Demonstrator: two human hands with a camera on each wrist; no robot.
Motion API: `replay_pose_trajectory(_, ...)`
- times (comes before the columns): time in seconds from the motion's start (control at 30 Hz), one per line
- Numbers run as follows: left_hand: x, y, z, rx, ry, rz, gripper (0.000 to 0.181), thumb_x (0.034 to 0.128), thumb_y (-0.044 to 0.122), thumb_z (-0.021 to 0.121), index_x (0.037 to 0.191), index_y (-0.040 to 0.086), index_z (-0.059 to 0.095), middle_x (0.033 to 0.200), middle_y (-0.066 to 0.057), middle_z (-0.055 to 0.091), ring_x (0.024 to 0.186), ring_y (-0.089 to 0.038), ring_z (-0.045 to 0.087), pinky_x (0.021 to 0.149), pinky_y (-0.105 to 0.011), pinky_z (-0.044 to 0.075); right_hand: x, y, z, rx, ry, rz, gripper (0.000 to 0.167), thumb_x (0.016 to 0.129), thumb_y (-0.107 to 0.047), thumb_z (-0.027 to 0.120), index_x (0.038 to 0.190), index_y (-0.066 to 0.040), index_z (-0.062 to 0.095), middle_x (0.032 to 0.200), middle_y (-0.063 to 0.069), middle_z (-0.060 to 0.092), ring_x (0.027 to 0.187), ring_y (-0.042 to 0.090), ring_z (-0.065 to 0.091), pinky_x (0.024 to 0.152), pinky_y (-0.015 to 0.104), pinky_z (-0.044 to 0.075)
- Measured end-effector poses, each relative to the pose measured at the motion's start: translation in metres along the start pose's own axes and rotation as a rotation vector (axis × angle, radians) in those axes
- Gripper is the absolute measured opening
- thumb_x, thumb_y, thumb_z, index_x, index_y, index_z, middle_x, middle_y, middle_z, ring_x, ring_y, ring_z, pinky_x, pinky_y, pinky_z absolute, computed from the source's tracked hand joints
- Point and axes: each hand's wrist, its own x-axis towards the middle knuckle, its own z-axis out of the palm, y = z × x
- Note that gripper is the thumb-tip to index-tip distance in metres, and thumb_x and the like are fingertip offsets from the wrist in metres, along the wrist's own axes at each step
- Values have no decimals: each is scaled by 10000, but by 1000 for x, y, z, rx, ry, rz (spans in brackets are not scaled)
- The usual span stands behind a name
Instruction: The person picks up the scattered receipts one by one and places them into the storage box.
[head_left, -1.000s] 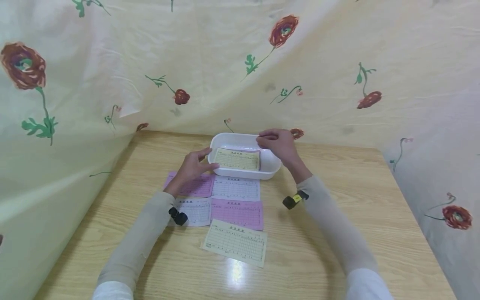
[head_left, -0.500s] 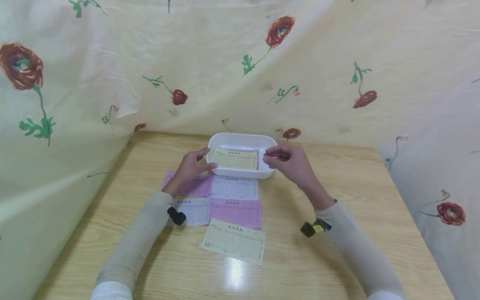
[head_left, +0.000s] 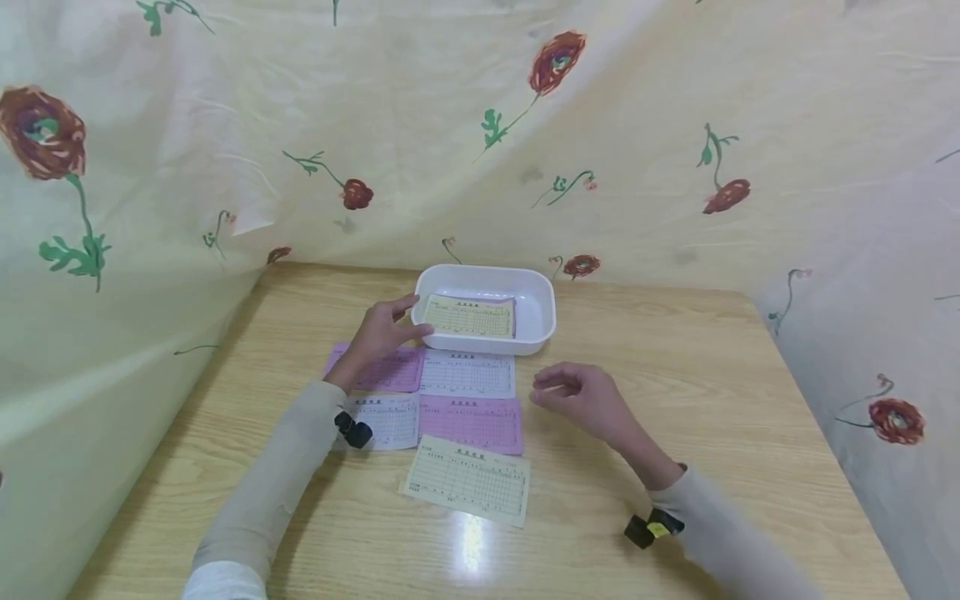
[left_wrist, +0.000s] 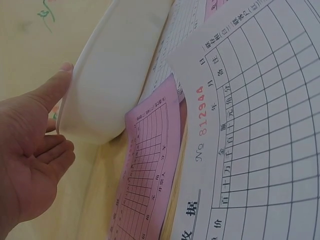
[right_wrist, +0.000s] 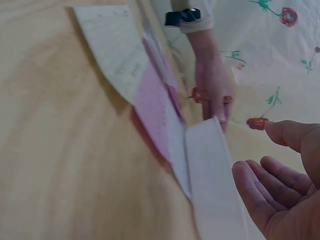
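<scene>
A white plastic tray (head_left: pixel 534 325) stands toward the table's back, with a yellow receipt slip (head_left: pixel 472 318) lying in it over a purplish one. At the tray's left end my left hand (head_left: pixel 380 335) holds the rim, thumb and fingers spread along it; the wall also shows beside the thumb in the left wrist view. My right hand (head_left: pixel 588 400) hovers over the table, front right of the tray, fingers loosely bent and holding nothing. Closest to it lies a pink receipt slip (head_left: pixel 471 423). A white slip (head_left: pixel 468 375) sits just in front of the tray.
Another pink slip (head_left: pixel 390 368) and a white slip (head_left: pixel 390 421) lie partly under the left forearm. A yellow slip (head_left: pixel 468 479) lies askew nearest me. Flowered cloth (head_left: pixel 450 125) hangs behind and beside the wooden table (head_left: pixel 675 375).
My right hand has moved from above the tray's right side down toward me, away from the tray. My left hand stays at the tray's left end; the slips have not visibly moved.
</scene>
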Motion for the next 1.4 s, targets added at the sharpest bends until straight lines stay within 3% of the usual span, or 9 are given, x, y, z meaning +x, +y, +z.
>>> replay_pose_trajectory(0.3,-1,2,-1,15,3,-11,834,875,385,813,1546,92,413,1625,-73,364,1467,-351,404,1189,-459,408,-22,20,20,-75,-30,78,321,878,-271,817,1118,-69,749,1036,56,773,870,174,725,760,296,630)
replay_pose_trajectory(0.67,-1,2,-1,10,6,-9,823,881,379,808,1551,111,413,1626,-61,363,1470,-343,401,1193,-462,404,-41,32,37,-109,-85,74,300,846,-258,842,1073,-82,754,973,13,765,826,129,687,716,263,601)
replay_pose_trajectory(1.13,-2,3,-1,-6,8,24,785,902,307,803,1538,52,420,1615,-98,382,1479,-324,390,1204,-463,387,-48,32,50,-82,-109,86,335,776,-229,893,1048,-93,755,891,-4,730,778,143,670,689,252,592)
replay_pose_trajectory(1.4,-1,0,0,-6,4,35,809,888,348,811,1535,53,425,1614,-98,383,1478,-321,391,1204,-462,386,-49,33,58,-131,-87,79,324,742,-166,908,1023,-101,759,834,-26,698,726,125,645,646,234,571)
